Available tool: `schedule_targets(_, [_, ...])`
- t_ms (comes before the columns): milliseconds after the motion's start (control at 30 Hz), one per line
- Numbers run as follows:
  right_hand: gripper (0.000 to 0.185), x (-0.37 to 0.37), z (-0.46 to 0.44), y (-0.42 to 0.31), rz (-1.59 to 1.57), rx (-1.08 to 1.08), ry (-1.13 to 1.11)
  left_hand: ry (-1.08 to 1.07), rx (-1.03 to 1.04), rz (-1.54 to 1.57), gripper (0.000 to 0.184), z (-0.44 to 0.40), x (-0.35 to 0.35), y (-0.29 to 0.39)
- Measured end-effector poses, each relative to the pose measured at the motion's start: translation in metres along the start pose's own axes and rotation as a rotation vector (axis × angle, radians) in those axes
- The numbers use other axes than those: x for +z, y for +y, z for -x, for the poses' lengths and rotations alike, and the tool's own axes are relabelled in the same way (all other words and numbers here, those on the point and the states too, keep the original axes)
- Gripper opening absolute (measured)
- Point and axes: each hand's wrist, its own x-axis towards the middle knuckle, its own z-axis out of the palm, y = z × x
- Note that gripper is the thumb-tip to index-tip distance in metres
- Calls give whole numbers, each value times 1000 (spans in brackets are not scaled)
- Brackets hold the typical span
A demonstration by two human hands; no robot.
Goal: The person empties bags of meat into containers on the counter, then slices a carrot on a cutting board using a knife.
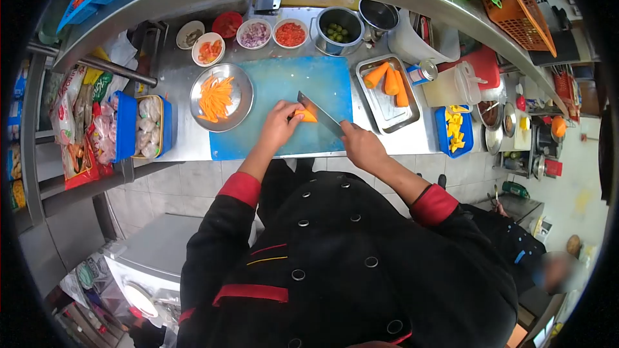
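Observation:
My left hand point(280, 124) has its fingers closed on a short piece of carrot point(307, 115) that rests on the blue cutting board point(258, 145). My right hand point(364, 147) grips the handle of a knife point(320, 113); its blade points up and left, beside the carrot piece. Left of the board's middle stands a round metal bowl point(195, 100) holding thin orange strips point(216, 96). A rectangular metal tray point(387, 119) with several peeled carrots point(391, 81) lies to the right of the board.
Bowls of chopped red pieces point(290, 35) and chopped onion point(253, 34) stand behind the board, near a pot point(338, 31) of green items. Right are a can point(423, 71) and a blue container point(453, 134) of yellow pieces. Another person point(509, 245) is at lower right.

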Motion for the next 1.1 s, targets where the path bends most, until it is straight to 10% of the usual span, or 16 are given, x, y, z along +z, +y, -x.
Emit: schedule_targets(1100, [23,12,-51,-3,-4,-8,-168,75,49,-41,22,1,4,-4])
